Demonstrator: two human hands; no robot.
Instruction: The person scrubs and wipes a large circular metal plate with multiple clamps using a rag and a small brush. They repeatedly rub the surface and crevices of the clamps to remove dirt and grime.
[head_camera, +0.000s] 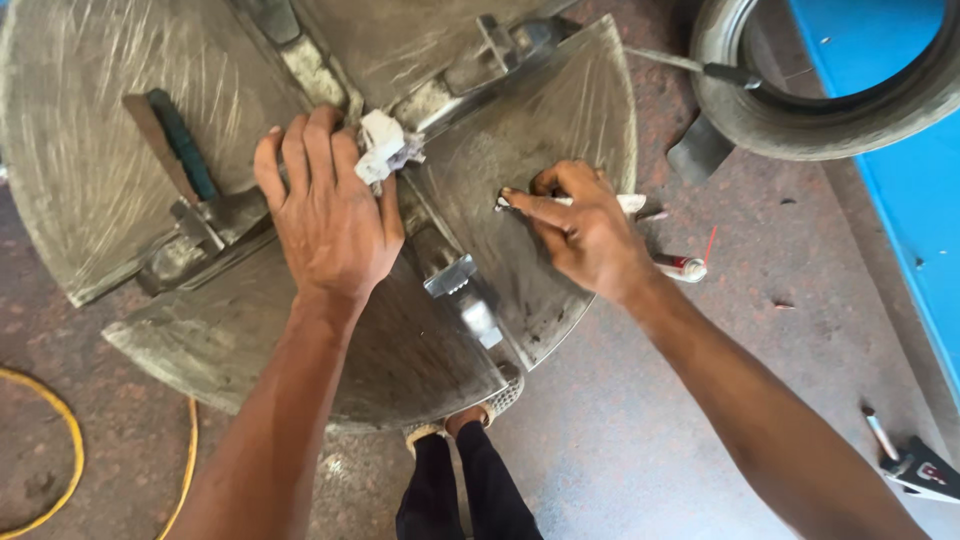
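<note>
Now your left hand (335, 215) presses flat beside the crumpled white rag (383, 146) on the round steel turntable (540, 120), while your right hand (585, 230) pinches a small white stick (570, 201), its tip on the plate just left of that grip, likely mid-marking, needing steady pressure.

Hidden and cut off

The right hand (585, 235) covers most of a small white object (632, 203) — its kind unclear; the tyre (800, 115) and round metal table (90, 150) run past the frame's top edge.

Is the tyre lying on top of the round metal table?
No, the tyre lies on the floor beside the blue surface, apart from the round metal table.
</note>
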